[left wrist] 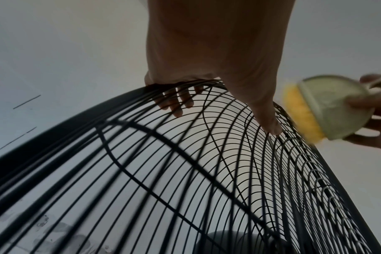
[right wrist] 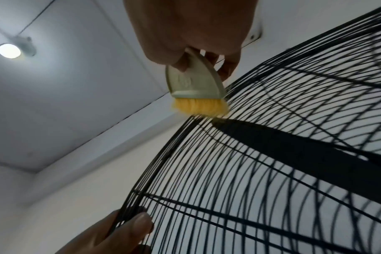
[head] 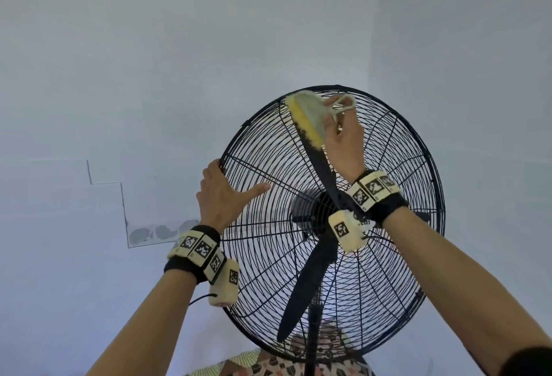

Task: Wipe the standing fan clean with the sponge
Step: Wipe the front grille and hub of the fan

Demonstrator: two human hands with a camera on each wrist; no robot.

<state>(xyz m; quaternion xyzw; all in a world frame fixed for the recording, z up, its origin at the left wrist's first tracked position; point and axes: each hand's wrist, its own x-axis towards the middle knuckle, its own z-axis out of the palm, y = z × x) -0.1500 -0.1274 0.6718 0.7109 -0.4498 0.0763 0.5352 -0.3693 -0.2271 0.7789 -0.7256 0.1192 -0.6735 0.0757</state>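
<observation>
Standing fan with black wire guard, seen from the front and below; its black blades lie behind the wires, and the pole runs down to the near edge. The left hand grips the guard's left rim: the fingers curl over the rim to the far side, pressed close together, while the thumb lies straight across the front wires. The right hand holds the cleaning tool, a pale green plastic holder edged with a yellow sponge-like strip, by its loop handle; fingers and thumb pinch the handle. The yellow edge touches the wires at the upper part of the guard, just left of top centre. Both wrists carry bands with printed markers. Behind stands a pale wall; a ceiling lamp is lit.
</observation>
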